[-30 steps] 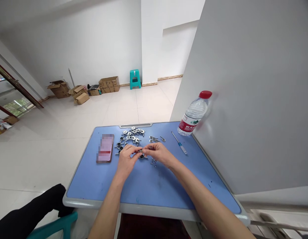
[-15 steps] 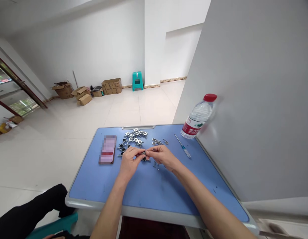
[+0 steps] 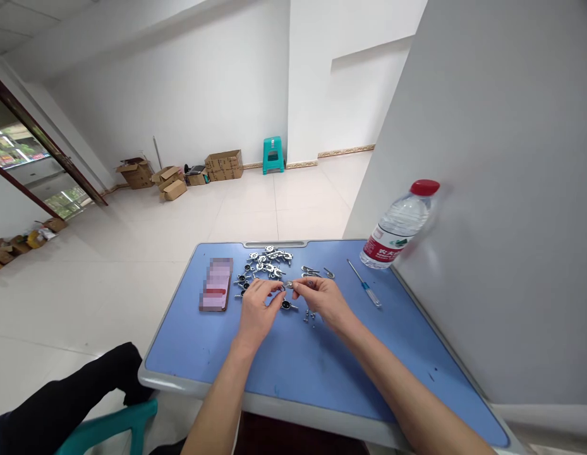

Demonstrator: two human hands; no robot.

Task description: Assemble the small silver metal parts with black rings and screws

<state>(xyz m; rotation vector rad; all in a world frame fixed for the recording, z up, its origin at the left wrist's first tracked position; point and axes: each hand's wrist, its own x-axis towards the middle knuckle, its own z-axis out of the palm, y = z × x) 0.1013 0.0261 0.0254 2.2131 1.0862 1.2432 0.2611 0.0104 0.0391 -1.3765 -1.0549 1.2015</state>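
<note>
Over the middle of the blue table [image 3: 321,373], my left hand [image 3: 261,309] pinches a small dark metal part, mostly hidden by the fingertips. Facing it, my right hand [image 3: 325,302] grips a small silver metal piece [image 3: 289,285] between thumb and fingers. The two parts are close together; whether they touch I cannot tell. Beneath my hands lies a round black-centred fitting with a stem [image 3: 286,304]. Small screws [image 3: 308,316] are scattered below my right hand. Several silver metal fittings [image 3: 269,258] are heaped beyond my left hand, and hook-shaped metal pieces [image 3: 310,272] lie beyond my right.
A phone [image 3: 216,284] lies at left. A screwdriver [image 3: 364,283] and a water bottle [image 3: 398,230] are at right, the bottle by a grey panel [image 3: 502,253]. Another person's dark-clothed leg [image 3: 79,385] shows at lower left. Cardboard boxes [image 3: 224,165] and a teal stool [image 3: 273,155] stand behind.
My fingertips have drawn slightly apart, so the silver piece in my right hand now shows. The whole view has shifted, putting the table further right in the picture.
</note>
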